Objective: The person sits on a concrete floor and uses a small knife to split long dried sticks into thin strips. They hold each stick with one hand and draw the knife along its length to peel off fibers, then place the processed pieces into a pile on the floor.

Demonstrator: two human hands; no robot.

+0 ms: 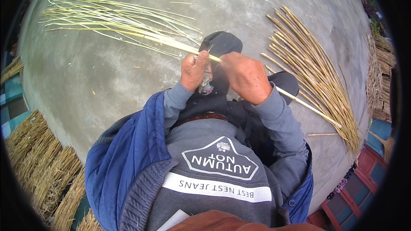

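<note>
A long pale stalk (pixel 171 40) runs across in front of me, from the far left down to the right. My left hand (pixel 194 72) is closed on it, thumb up along its side. A clear, shiny object (pixel 206 86) hangs below that hand's fingers; its kind I cannot make out. Close to the right, my right hand (pixel 247 78) is wrapped round the same stalk, its fingers partly hidden. The stalk comes out beyond my right hand and passes over my knee. Several thin green-yellow stalks (pixel 107 13) lie spread on the floor at the far left.
A bundle of brown, dry stalks (pixel 314 72) lies on the grey concrete floor (pixel 128 77) to the right. Thick straw stacks (pixel 38 162) stand at the lower left, others at the right rim (pixel 383 77). Red-framed panels (pixel 355 188) are at the lower right.
</note>
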